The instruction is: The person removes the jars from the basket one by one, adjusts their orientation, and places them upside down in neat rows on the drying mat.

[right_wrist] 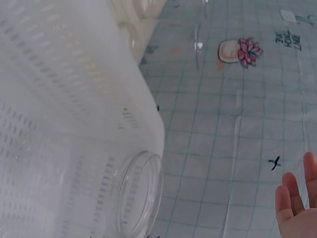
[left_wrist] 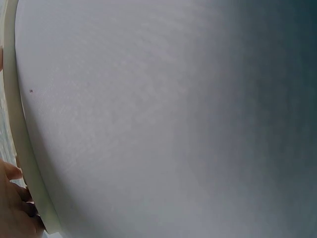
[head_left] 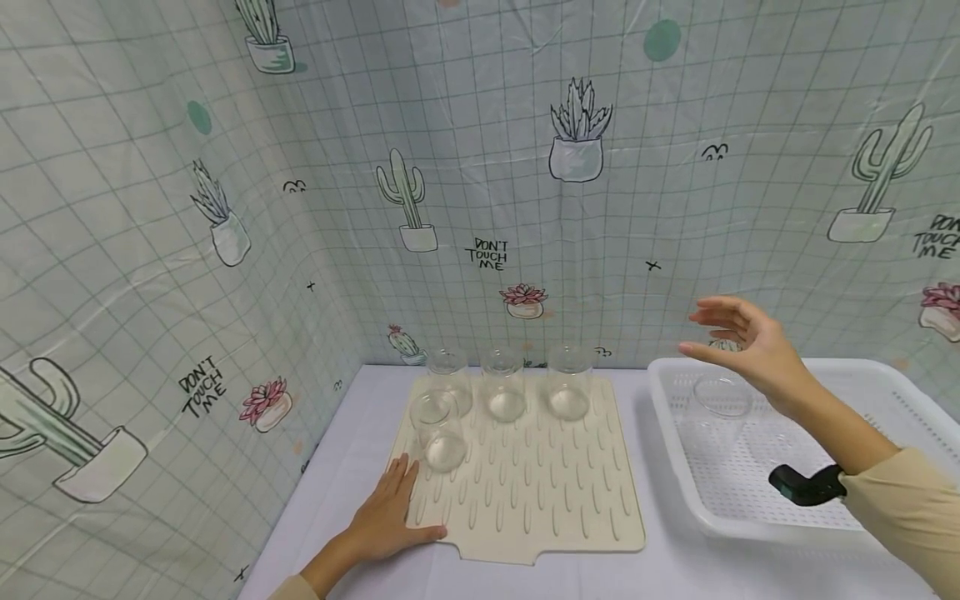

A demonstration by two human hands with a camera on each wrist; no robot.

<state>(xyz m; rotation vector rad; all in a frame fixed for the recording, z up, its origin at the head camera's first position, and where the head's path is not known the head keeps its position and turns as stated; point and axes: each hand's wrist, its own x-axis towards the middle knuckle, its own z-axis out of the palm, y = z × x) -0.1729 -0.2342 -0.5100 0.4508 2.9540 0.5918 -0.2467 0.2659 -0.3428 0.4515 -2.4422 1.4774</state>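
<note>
My left hand [head_left: 382, 517] lies on the left front edge of a cream ribbed drying mat [head_left: 517, 508], its fingers spread flat. Just beyond its fingertips stands the nearest clear drinking glass [head_left: 442, 437]. Behind it are a row of more clear glasses at the mat's back edge: one at left [head_left: 448, 387], one in the middle [head_left: 505, 392] and one at right [head_left: 568, 392]. My right hand [head_left: 757, 350] hangs in the air with thumb and fingers apart, holding nothing. Below it another clear glass [right_wrist: 141, 196] stands inside a white perforated basket [head_left: 682, 475].
The basket stands to the right of the mat on a white-covered table [head_left: 585, 575]. A grid-patterned curtain with cactus drawings [head_left: 480, 200] hangs behind and along the left side. A black strap-like device [head_left: 806, 485] sits on the right wrist.
</note>
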